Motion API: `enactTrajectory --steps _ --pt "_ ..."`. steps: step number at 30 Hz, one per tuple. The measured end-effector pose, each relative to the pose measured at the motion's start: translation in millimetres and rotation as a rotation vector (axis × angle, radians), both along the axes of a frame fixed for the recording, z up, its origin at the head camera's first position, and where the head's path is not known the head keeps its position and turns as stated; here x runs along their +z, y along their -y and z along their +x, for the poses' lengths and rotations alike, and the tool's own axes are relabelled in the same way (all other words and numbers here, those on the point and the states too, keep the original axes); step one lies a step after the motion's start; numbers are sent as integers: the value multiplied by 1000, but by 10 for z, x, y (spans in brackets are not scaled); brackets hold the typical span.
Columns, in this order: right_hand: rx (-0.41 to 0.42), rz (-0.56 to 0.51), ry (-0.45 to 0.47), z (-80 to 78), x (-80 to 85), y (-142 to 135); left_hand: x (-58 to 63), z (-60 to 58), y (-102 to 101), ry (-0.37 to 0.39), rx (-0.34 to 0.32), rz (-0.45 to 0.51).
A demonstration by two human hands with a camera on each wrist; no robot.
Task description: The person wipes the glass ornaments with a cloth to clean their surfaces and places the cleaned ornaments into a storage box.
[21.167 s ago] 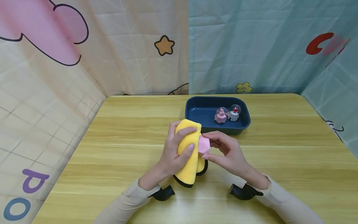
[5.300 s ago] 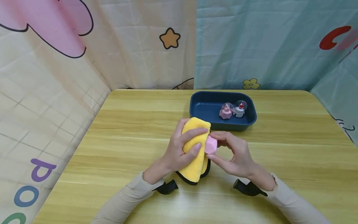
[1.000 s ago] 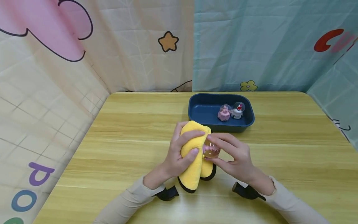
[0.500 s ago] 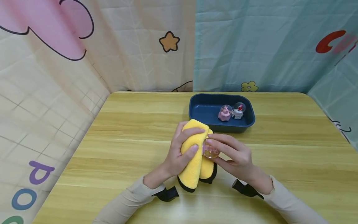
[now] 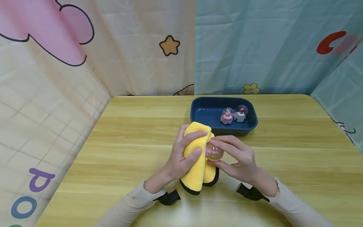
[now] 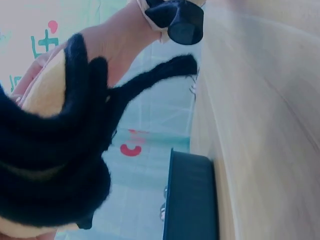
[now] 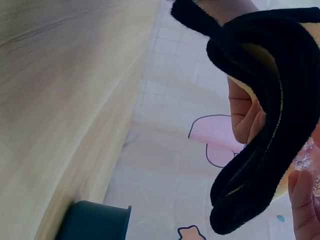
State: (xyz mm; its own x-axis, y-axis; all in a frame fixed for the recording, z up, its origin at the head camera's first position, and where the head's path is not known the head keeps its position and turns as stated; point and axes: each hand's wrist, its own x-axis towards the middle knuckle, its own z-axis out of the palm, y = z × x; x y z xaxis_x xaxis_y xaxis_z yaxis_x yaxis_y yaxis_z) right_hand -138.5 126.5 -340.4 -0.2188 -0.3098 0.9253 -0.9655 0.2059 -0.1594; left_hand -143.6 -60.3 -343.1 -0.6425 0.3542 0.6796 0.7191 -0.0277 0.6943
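In the head view my left hand [image 5: 184, 156] grips a folded yellow cloth [image 5: 194, 173] with black edging, wrapped against the base of a small snow globe [image 5: 214, 153]. The globe's clear dome points right, with pink bits inside; the cloth hides most of its base. My right hand [image 5: 241, 159] holds the dome between thumb and fingers. Both hands are above the table. From the right wrist, the cloth's dark edge [image 7: 270, 115] covers much of the work, and a fingertip [image 7: 301, 192] shows beside the dome [image 7: 303, 159]. The left wrist view shows mainly black edging [image 6: 55, 150].
A dark blue bin [image 5: 204, 127] stands on the wooden table [image 5: 127, 132] behind the hands. Inside, at its right side, are a pink-based snow globe [image 5: 227, 118] and a white-based one [image 5: 240, 116]. Printed curtains [image 5: 141, 63] surround the table's back and sides.
Earlier the globe's pink base faced right, out of the cloth; by one second ago it was turned dome outward. Since then the right fingers have shifted slightly on the dome.
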Motion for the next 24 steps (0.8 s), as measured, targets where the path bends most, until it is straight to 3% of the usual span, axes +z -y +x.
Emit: enactTrajectory --steps 7,14,18,24 --pt "-18 0 87 12 -25 -41 -3 -22 41 9 -41 -75" --pt "2 -21 222 36 -29 -60 -23 -50 46 -34 -73 -102" --pt "37 -35 379 66 -29 -64 -32 -67 46 -71 -62 -117" --pt "62 -35 730 116 -26 -71 -55 -95 49 -81 -35 -154"
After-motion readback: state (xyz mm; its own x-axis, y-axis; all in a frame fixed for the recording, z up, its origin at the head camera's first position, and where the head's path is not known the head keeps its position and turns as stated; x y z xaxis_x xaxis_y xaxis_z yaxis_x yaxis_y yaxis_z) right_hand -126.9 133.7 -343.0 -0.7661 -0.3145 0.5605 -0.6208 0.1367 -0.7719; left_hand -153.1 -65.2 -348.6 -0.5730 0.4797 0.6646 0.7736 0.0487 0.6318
